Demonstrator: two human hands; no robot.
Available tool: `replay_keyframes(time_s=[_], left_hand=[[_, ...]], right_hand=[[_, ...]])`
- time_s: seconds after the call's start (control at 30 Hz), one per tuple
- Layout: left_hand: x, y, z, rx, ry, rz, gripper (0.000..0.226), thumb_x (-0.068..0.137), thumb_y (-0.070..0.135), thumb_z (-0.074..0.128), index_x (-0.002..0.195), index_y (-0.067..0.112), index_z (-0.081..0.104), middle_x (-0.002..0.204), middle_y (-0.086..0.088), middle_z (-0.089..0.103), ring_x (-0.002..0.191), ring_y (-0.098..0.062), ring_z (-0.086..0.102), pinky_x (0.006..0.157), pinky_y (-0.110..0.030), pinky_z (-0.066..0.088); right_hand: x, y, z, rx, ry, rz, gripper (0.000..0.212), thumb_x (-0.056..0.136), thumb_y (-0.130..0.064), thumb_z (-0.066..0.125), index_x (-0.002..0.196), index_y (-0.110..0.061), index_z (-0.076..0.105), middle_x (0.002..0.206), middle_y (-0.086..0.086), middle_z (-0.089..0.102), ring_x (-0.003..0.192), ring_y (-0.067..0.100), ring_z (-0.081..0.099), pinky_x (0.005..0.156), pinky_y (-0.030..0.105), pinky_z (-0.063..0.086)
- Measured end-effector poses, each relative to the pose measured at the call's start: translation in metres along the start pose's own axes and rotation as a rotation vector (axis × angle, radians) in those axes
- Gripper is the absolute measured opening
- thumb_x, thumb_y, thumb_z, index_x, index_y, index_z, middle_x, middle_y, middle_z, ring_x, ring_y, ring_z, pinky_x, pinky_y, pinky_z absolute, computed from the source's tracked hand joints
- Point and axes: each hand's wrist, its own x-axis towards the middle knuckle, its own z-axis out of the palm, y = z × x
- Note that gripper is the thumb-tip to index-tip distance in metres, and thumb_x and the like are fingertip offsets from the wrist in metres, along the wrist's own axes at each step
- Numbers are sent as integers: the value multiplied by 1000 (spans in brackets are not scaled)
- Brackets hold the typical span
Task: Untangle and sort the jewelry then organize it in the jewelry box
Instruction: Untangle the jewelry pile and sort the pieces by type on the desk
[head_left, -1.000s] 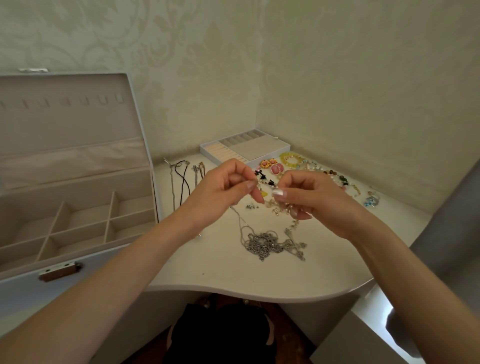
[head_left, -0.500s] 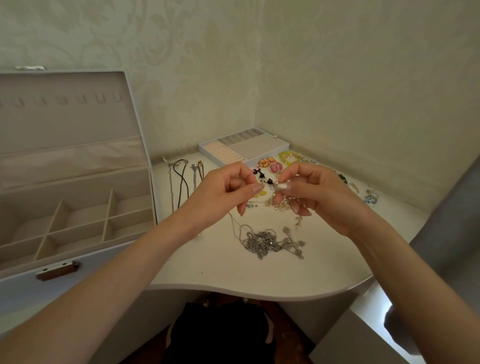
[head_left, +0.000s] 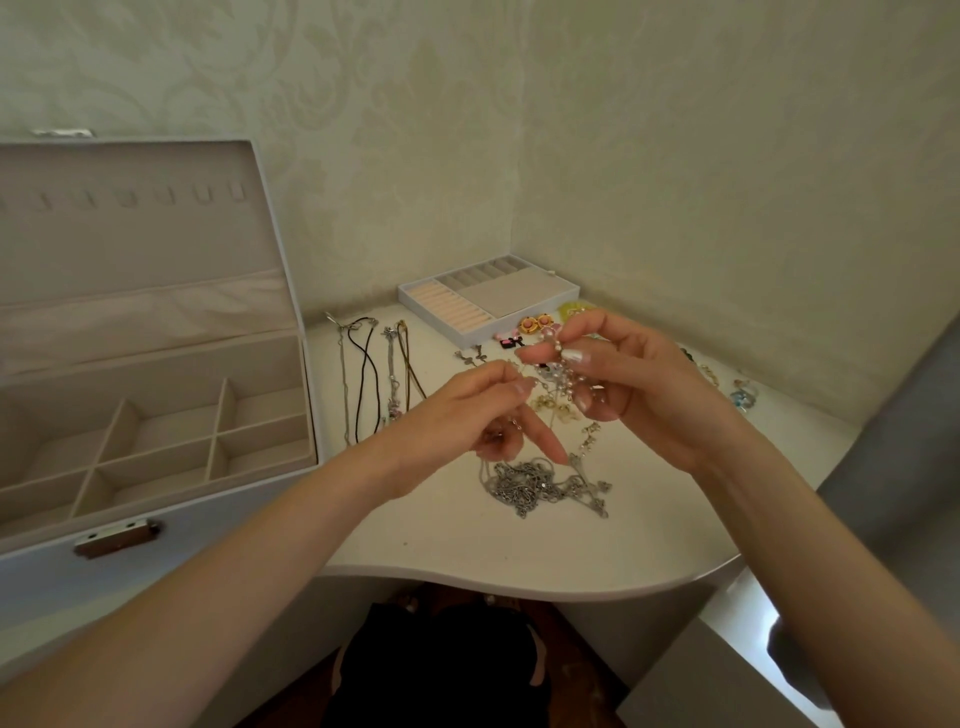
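My right hand (head_left: 634, 384) pinches a strand of small pearl-like beads (head_left: 563, 371), held up above the table. My left hand (head_left: 467, 421) pinches a thin chain that runs off the same tangle, one finger pointing down. Below both hands a knot of silver chains (head_left: 540, 483) lies on the white table (head_left: 447, 545). Several necklaces (head_left: 374, 374) are laid out straight to the left. The open jewelry box (head_left: 156, 447) with empty compartments stands at far left.
A white tray insert (head_left: 488, 306) with ring rolls sits in the back corner. Colourful earrings (head_left: 535, 325) and beaded pieces (head_left: 737, 389) lie along the right wall. The table's curved front edge runs below my forearms. A grey surface rises at right.
My right hand has lifted the beaded strand higher and toward the wall. My left hand has dropped lower and a finger now points down at the silver knot.
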Motion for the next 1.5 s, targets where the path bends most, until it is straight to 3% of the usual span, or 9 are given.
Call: replay_keyframes(time_s=[0.13, 0.3, 0.6, 0.87, 1.03, 1.13, 1.23, 1.4, 1.5], left_hand=[[-1, 3, -2, -41, -11, -11, 18, 101, 17, 29, 83, 13, 29, 74, -19, 70, 49, -17, 35, 50, -22, 31], [-1, 4, -5, -90, 87, 59, 16, 101, 13, 30, 91, 12, 43, 55, -14, 63, 41, -14, 30, 47, -24, 25], [1, 4, -10, -128, 208, 158, 17, 100, 9, 32, 96, 10, 49, 44, -9, 56, 34, -11, 28, 39, -19, 23], [1, 3, -15, -149, 265, 220, 22, 99, 7, 32, 98, 11, 54, 39, -6, 51, 34, -11, 26, 39, -21, 21], [0, 1, -16, -140, 275, 233, 22, 99, 8, 33, 96, 11, 54, 37, -5, 48, 32, -10, 26, 38, -20, 21], [0, 1, -18, -143, 294, 254, 22, 100, 9, 34, 96, 11, 55, 35, -4, 45, 31, -10, 25, 36, -18, 22], [1, 1, -20, -145, 329, 272, 22, 99, 9, 35, 97, 11, 56, 34, -4, 43, 31, -9, 25, 35, -16, 23], [2, -2, -23, -117, 399, 260, 22, 99, 8, 36, 96, 12, 57, 34, -3, 43, 31, -9, 25, 35, -16, 23], [1, -3, -23, -63, 368, 221, 22, 99, 9, 37, 97, 12, 58, 36, -3, 45, 32, -10, 26, 36, -16, 24]], right_hand=[[2, 5, -6, -61, 14, -44, 23, 75, -2, 63, 96, -9, 59, 102, 11, 72, 58, 14, 57, 52, 21, 44], [1, 6, -9, -264, 107, -61, 30, 80, 13, 61, 96, -12, 64, 85, 2, 70, 60, 15, 64, 53, 22, 48], [-2, 3, -13, -429, 112, 0, 29, 80, 15, 62, 101, -4, 67, 84, 10, 63, 67, 19, 69, 55, 22, 50], [-3, 1, -18, -693, 139, -26, 19, 75, -7, 76, 89, -20, 76, 61, -17, 52, 54, 2, 40, 55, 11, 35], [-3, 0, -15, -743, 134, -62, 8, 71, -18, 79, 78, -21, 76, 62, -17, 52, 55, 2, 40, 55, 12, 34], [-3, 1, -16, -788, 114, -58, 20, 63, -32, 78, 80, -23, 76, 60, -19, 50, 54, 3, 38, 55, 15, 34], [-1, 2, -17, -888, 130, -51, 14, 64, -28, 81, 75, -21, 75, 60, -12, 46, 53, 3, 39, 56, 18, 30], [-5, -3, -19, -728, 193, -62, 10, 64, -39, 73, 63, -30, 71, 62, -16, 57, 54, 7, 36, 52, 15, 31], [-7, -9, -19, -587, 210, -70, 13, 68, -40, 69, 64, -29, 73, 61, -8, 60, 58, 16, 35, 53, 19, 30]])
